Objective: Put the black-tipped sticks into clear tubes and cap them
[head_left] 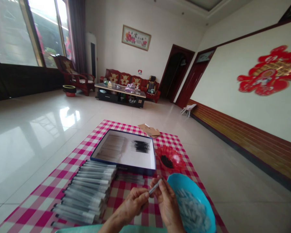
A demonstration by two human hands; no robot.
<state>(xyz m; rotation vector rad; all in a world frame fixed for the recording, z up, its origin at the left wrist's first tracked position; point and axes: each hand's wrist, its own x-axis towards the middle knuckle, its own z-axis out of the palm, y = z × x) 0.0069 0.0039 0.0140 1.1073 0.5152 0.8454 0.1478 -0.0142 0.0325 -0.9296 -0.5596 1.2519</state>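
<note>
Between my two hands is a slim, whitish pen [155, 187], slanting up to the right. My left hand [136, 200] is closed around its lower end. My right hand [167, 198] pinches its upper end with thumb and fingers. Just right of that hand stands a blue bowl [176, 178] with many translucent, cap-like pieces [192, 207] in it. Left of my hands lies a stack of frosted pens [87, 187] with dark ends. A few clear tubes [131, 178] lie behind my left hand.
A shallow blue-edged box [135, 161] holds thin clear rods [111, 147] and black slender pieces [142, 146]. A red scalloped bowl [178, 158] contains small dark parts. Flat cardboard [149, 130] lies at the checked tablecloth's [72, 161] far edge. A low table [121, 91] stands farther off.
</note>
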